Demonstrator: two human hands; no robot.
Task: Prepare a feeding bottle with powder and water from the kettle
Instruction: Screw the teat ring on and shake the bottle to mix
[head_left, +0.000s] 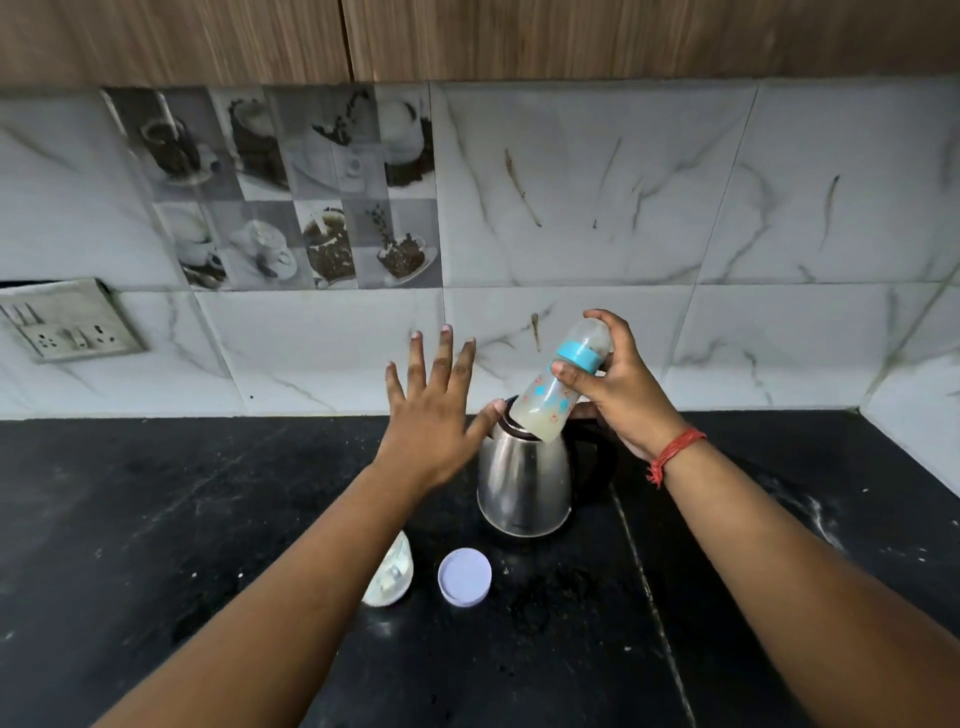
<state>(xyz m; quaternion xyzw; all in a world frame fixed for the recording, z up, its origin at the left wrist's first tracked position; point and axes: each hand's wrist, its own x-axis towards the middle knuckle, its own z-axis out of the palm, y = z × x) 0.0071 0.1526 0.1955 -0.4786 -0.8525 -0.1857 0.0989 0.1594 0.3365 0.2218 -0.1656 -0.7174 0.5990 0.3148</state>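
Observation:
My right hand (613, 387) grips a clear feeding bottle (550, 400) with a blue collar and a clear cap. The bottle is tilted, its top up to the right, and cloudy pale liquid lies at its lower end. It is held in the air in front of the top of a steel kettle (524, 483), which stands on the black counter (208, 493). My left hand (434, 410) hovers with fingers spread just left of the kettle's top, the thumb near its rim, holding nothing.
A powder container (392, 574) sits partly hidden behind my left forearm, with a round pale lid (464, 577) lying flat beside it. Dark specks and white powder are scattered on the counter. A switch socket (67, 325) is on the tiled wall at left.

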